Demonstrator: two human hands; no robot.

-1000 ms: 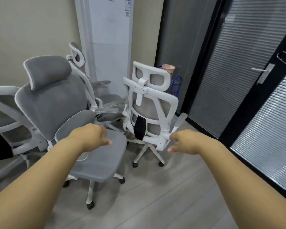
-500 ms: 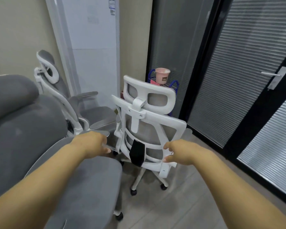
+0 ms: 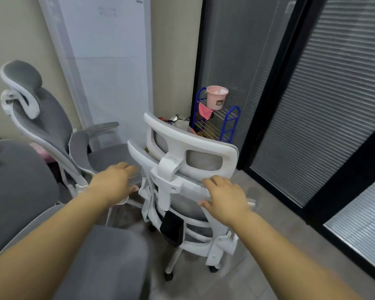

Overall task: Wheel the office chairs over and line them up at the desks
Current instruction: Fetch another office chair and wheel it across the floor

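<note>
A white-framed office chair (image 3: 206,148) with grey mesh stands in the middle, its back turned to me. My right hand (image 3: 225,199) lies on the top bar of its backrest, fingers spread and thumb below the bar. My left hand (image 3: 115,182) reaches toward the backrest's left edge with fingers extended; whether it touches the frame I cannot tell. A second grey chair (image 3: 52,120) stands behind on the left, facing right. A third grey chair (image 3: 108,260) is close at the lower left, under my left arm. No desk is in view.
A tall white air-conditioner cabinet (image 3: 108,72) stands against the back wall. A blue wire rack (image 3: 232,120) holding a pink cup (image 3: 217,100) fills the corner behind the white chair. Black-framed glass panels with blinds (image 3: 333,105) run along the right. Bare floor shows at lower right.
I have come closer to the white chair. My right hand has risen from beside its lower frame onto the top of the backrest, and my left hand has reached toward its left edge.
</note>
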